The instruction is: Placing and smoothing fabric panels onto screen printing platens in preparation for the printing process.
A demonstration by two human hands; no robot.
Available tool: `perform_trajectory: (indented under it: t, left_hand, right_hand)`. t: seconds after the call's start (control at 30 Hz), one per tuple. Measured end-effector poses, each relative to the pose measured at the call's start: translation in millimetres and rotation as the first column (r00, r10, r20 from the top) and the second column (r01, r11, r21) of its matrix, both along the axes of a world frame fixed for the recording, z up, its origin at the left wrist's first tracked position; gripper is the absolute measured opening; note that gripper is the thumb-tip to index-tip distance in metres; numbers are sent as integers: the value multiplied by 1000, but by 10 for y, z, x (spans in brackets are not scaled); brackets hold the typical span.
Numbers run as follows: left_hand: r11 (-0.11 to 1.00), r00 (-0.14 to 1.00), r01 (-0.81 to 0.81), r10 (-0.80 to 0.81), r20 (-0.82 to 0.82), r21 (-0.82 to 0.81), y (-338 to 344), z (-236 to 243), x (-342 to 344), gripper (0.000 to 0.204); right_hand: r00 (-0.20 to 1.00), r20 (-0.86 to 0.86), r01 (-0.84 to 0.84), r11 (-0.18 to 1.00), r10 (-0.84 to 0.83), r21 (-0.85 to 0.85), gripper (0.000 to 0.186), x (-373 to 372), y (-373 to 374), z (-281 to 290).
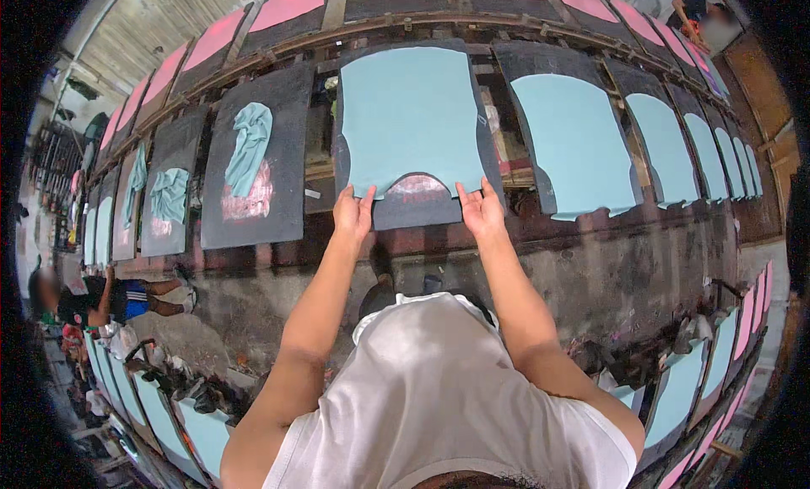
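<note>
A light-green cut shirt panel (pixel 409 109) lies spread almost flat over a dark board (pixel 418 219) in front of me. Its curved neckline faces me, and inside that curve a pale pink patch (pixel 418 185) shows on the board. My left hand (pixel 353 212) grips the panel's near left shoulder corner between thumb and fingers. At the near right shoulder corner, my right hand (pixel 481 209) holds the cloth the same way. Both palms are turned partly up, and the undersides of the corners are hidden.
Crumpled green panels (pixel 251 147) lie on boards to the left; a flat green panel (pixel 574 139) covers the board to the right. Pink panels (pixel 291 4) line a far row. A person (pixel 110 297) stands at left, another person (pixel 696 21) at far right. More boards are behind me.
</note>
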State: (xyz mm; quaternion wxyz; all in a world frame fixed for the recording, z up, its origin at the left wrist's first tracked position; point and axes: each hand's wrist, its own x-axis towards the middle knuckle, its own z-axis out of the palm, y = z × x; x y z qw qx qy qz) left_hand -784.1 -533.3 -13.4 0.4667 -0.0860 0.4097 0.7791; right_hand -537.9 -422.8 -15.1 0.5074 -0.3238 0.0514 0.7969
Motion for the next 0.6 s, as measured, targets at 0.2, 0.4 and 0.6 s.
perform_trajectory:
  t: [0.2,0.4,0.6]
  left_hand:
    - [1000,1000,3,-3,-8,10,-47,-14,27,26]
    - [999,998,2,-4,-59,-34,-189,73,150,28]
    - [995,995,45,-53,-85,-91,-351,143,295,30]
  right_hand:
    - [1000,-9,16,1000,-16,-2,35,2,-67,-18]
    - [999,-3,31,999,-31,-29,32,63,-159,37]
    - [1000,-6,12,1000,-12,-1,32,221,-279,-112]
